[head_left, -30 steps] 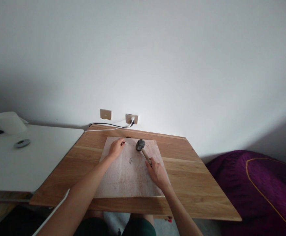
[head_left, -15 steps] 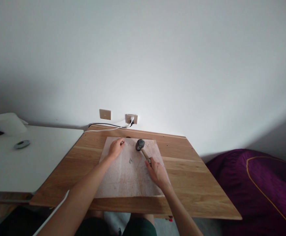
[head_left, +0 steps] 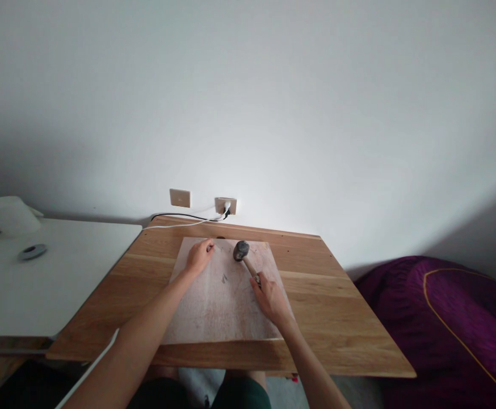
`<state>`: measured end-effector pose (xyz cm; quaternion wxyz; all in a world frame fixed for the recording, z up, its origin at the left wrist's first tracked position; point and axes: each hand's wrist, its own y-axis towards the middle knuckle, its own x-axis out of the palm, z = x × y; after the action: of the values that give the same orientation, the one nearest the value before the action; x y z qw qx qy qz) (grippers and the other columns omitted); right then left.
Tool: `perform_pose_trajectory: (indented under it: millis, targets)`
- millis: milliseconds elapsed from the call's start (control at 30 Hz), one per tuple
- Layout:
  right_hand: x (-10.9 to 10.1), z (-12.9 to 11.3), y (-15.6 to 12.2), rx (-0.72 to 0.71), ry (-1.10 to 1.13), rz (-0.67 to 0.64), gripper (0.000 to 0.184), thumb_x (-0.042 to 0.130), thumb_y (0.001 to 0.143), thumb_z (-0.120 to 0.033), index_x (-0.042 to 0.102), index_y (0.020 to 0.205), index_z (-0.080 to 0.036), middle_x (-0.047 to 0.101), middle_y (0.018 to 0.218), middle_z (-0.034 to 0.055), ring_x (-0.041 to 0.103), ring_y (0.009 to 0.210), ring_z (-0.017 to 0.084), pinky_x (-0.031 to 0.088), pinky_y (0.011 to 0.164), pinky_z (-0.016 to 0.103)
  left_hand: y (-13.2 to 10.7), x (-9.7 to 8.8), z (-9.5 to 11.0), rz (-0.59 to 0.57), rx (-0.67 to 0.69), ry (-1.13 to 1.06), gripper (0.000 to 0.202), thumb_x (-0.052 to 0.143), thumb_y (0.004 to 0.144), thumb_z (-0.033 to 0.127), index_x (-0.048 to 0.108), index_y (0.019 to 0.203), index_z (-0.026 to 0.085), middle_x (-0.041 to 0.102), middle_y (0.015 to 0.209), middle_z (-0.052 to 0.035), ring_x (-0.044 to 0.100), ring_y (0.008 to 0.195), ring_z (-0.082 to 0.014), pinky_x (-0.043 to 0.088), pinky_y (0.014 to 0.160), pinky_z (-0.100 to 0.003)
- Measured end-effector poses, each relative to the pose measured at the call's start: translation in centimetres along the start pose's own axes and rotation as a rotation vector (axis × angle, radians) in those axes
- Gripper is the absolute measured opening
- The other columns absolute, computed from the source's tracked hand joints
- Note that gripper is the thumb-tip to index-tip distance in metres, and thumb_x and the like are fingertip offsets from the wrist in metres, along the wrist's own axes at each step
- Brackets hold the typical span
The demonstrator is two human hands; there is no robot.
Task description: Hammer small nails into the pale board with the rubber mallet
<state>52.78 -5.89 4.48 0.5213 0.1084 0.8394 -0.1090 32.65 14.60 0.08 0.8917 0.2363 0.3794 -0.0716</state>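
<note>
A pale square board (head_left: 220, 309) lies on a wooden table (head_left: 337, 324). My right hand (head_left: 270, 300) is closed round the wooden handle of a hammer (head_left: 243, 255), whose dark head rests on the board's far part. My left hand (head_left: 199, 258) sits near the board's far left corner with its fingers pinched on something small that I cannot make out, perhaps a nail. A small dark mark (head_left: 225, 278) shows on the board between the two hands.
A white table (head_left: 61, 272) adjoins on the left, bearing a round tape roll (head_left: 32, 251) and a white object (head_left: 5, 213). Wall sockets (head_left: 225, 205) with cables sit behind the wooden table. A purple beanbag (head_left: 452, 329) lies to the right.
Both hands and the hammer stay nearly where they were. The view has shifted slightly.
</note>
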Motion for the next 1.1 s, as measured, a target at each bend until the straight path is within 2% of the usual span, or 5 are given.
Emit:
perform_pose_trajectory:
  millis: [133,333,500,667,1100]
  targets:
    - [0.12,0.09,-0.02,-0.007,0.003,0.006,0.031,0.044,0.111,-0.034,0.064,0.127,-0.017,0.08,0.104,0.0136,0.076,0.103,0.027,0.046,0.078,0.029,0.0,0.04,0.09,0.016,0.025,-0.03,0.01,0.062,0.09,0.019,0.07,0.087,0.023,0.074,0.081,-0.0006,0.065,0.071,-0.017,0.044,0.071,-0.026]
    - [0.15,0.06,0.03,-0.005,0.004,0.007,0.03,0.045,0.111,-0.032,0.063,0.127,-0.016,0.08,0.104,0.0146,0.076,0.103,0.028,0.046,0.076,0.029,-0.16,0.12,0.48,-0.033,0.087,0.034,0.013,0.06,0.09,0.018,0.071,0.088,0.023,0.073,0.082,-0.0027,0.066,0.076,-0.0197,0.044,0.072,-0.028]
    - [0.19,0.16,0.05,-0.024,0.021,0.008,0.029,0.043,0.111,-0.032,0.063,0.125,-0.016,0.08,0.102,0.0141,0.075,0.104,0.027,0.045,0.078,0.028,-0.14,-0.03,0.43,0.003,0.073,0.006,0.013,0.059,0.091,0.017,0.071,0.091,0.023,0.073,0.085,-0.0017,0.064,0.076,-0.0177,0.044,0.076,-0.028]
    - [0.21,0.26,-0.02,-0.017,0.017,0.009,0.029,0.044,0.11,-0.033,0.063,0.125,-0.016,0.079,0.102,0.0135,0.075,0.101,0.026,0.044,0.075,0.028,-0.14,-0.03,0.38,-0.058,0.054,0.035,0.011,0.06,0.092,0.018,0.07,0.091,0.022,0.074,0.085,-0.0025,0.065,0.076,-0.018,0.043,0.073,-0.027]
    - [0.67,0.61,0.27,-0.022,0.031,0.017,0.032,0.044,0.11,-0.035,0.063,0.127,-0.016,0.08,0.1,0.0146,0.076,0.099,0.029,0.043,0.074,0.03,-0.28,-0.01,0.49,-0.048,0.081,0.077,0.015,0.057,0.093,0.018,0.071,0.091,0.022,0.074,0.086,-0.0033,0.064,0.077,-0.0189,0.042,0.073,-0.028]
